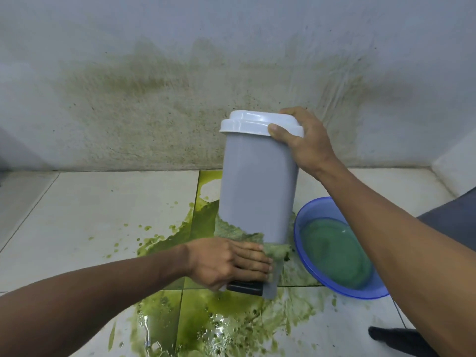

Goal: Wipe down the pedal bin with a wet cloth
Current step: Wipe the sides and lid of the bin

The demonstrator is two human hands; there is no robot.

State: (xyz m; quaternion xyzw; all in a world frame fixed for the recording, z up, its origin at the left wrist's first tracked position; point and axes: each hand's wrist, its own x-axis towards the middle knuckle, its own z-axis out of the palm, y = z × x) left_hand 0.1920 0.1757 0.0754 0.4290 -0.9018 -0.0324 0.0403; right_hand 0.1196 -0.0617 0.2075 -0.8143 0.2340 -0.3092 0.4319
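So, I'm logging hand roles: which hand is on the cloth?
The left hand, pressing the cloth flat against the bin low down; the right hand only grips the lid.

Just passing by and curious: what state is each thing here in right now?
pedal bin: standing on the floor, lower part being wiped.
lid: closed, gripped by the right hand.
cloth: wet, greenish, pressed against the bin by the left hand.
blue basin: on the floor, holding greenish water.
floor tiles: splashed with a green spill.
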